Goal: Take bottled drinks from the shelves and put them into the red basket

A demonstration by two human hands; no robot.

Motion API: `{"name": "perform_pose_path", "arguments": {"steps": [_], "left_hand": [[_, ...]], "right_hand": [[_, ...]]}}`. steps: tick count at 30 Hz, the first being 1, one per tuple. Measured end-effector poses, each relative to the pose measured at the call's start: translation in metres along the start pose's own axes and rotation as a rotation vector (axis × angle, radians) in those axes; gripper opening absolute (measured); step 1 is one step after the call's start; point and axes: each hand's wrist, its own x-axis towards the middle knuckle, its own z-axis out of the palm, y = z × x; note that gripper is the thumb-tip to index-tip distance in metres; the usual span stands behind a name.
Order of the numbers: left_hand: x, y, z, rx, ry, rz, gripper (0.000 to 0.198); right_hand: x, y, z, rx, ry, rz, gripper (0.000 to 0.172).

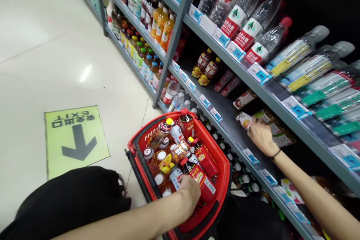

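Note:
A red shopping basket (221, 150) holds several drink bottles, some with red labels and some with yellow caps. My left hand (189, 191) reaches down into it with curled fingers, at a white-labelled bottle (176, 176) beside a red-labelled bottle (204, 183). On the middle shelf, my right hand (261, 137) is closed around a drink bottle (243, 120) with a white, fruit-printed label; the bottle lies tilted and its far end is hidden. Green-and-white labelled bottles (277, 131) stand right behind that hand.
Iced tea bottles (210, 70) stand further left on the middle shelf (222, 103). Large water bottles (250, 32) fill the shelf above, whose edge overhangs my right arm. More bottles line the bottom shelf. A yellow-green exit sign (77, 138) is on the floor at left.

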Motion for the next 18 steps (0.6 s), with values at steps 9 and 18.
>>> {"name": "perform_pose_path", "arguments": {"steps": [9, 18], "left_hand": [[0.016, 0.0, -0.048, 0.105, -0.109, 0.119, 0.069], [0.009, 0.006, -0.091, 0.253, 0.481, 0.347, 0.065]], "right_hand": [[-0.037, 0.064, 0.049, 0.784, -0.306, 0.382, 0.067], [-0.096, 0.058, 0.039, 1.263, -0.028, 0.505, 0.065]]}}
